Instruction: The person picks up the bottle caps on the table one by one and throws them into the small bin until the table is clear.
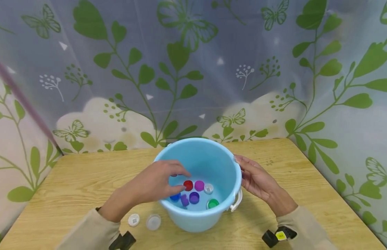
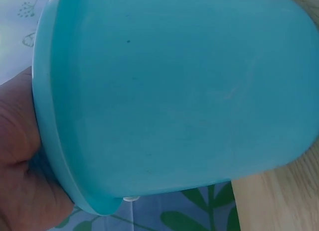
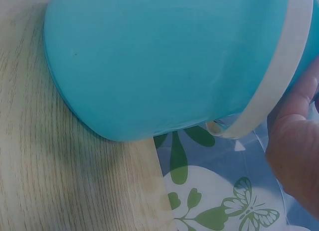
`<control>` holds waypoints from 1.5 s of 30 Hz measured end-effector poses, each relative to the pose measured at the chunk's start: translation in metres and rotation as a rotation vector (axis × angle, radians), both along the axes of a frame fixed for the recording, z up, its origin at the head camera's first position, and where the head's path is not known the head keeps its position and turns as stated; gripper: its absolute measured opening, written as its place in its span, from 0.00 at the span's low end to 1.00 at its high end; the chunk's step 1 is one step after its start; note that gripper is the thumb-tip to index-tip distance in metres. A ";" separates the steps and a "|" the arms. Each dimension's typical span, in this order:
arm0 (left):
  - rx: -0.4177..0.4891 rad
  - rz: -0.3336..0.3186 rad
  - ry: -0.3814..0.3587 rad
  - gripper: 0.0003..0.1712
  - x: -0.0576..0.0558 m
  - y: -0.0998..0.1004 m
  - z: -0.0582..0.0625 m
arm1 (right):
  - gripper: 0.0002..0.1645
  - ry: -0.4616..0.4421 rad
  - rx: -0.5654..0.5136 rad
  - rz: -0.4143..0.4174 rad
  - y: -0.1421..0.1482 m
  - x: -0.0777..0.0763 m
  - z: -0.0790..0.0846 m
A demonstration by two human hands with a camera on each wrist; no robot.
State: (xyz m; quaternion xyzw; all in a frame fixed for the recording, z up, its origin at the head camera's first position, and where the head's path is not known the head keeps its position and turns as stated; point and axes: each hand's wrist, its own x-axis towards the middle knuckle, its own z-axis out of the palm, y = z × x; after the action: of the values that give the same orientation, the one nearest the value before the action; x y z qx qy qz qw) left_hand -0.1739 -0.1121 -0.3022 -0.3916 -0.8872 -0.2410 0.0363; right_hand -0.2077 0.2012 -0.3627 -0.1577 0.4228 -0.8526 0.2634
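A light blue bucket [image 1: 195,222] stands upright on the wooden table, its white handle [image 3: 286,71] hanging down the side. My left hand [image 1: 163,180] reaches over the near-left rim with thumb and fingers apart, the thumb tip right at a red round piece [image 1: 188,185]. Around it on the bucket floor lie a magenta disc [image 1: 199,185], a clear cap [image 1: 208,188], a purple round cap [image 1: 194,198], a purple irregular piece [image 1: 184,200], a blue piece [image 1: 175,197] and a green cap [image 1: 213,203]. My right hand [image 1: 257,178] holds the bucket's right rim.
Left of the bucket, a white cap [image 1: 133,219] and a translucent round cap [image 1: 153,222] lie on the wooden table [image 1: 96,180]. A leaf-and-butterfly patterned curtain [image 1: 193,86] hangs behind the table and along both sides.
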 end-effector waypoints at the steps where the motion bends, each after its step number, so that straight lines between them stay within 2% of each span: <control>1: 0.022 -0.004 0.017 0.11 0.000 -0.001 -0.001 | 0.18 -0.003 0.003 -0.002 0.000 0.000 0.000; 4: 0.129 -0.009 0.133 0.11 0.001 -0.004 -0.005 | 0.17 -0.013 0.017 -0.015 -0.001 0.000 0.002; 7: 0.235 0.024 0.283 0.12 0.002 -0.010 -0.009 | 0.16 -0.021 0.030 -0.027 -0.002 0.000 0.003; 10: 0.300 0.109 0.371 0.15 0.003 -0.020 -0.013 | 0.16 -0.024 0.027 -0.025 -0.002 0.000 0.003; 16: 0.365 0.328 0.431 0.18 0.007 -0.049 -0.024 | 0.17 -0.019 0.005 -0.001 -0.001 0.000 0.003; 20: 0.310 0.410 0.371 0.16 0.012 -0.070 -0.040 | 0.17 -0.012 0.003 0.003 -0.001 0.000 0.002; 23: 0.222 0.434 0.265 0.14 0.018 -0.084 -0.056 | 0.18 -0.008 -0.002 0.009 0.000 0.001 0.001; 28: 0.067 0.363 0.040 0.14 0.030 -0.102 -0.082 | 0.18 -0.004 -0.014 0.016 0.000 0.001 -0.002; 31: -0.002 0.309 -0.051 0.13 0.037 -0.108 -0.094 | 0.19 0.002 -0.023 0.021 0.000 0.001 -0.004; 39: -0.073 0.253 -0.165 0.18 0.047 -0.116 -0.113 | 0.19 0.016 -0.030 0.031 0.000 0.001 -0.004; 45: -0.106 0.217 -0.180 0.20 0.046 -0.118 -0.127 | 0.18 0.015 -0.023 0.018 -0.001 0.002 -0.003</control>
State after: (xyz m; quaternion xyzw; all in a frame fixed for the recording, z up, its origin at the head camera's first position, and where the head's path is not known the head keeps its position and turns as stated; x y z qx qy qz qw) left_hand -0.1284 -0.2296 -0.4289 -0.2714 -0.9356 -0.2225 -0.0380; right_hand -0.2062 0.2001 -0.3662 -0.1708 0.4133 -0.8539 0.2662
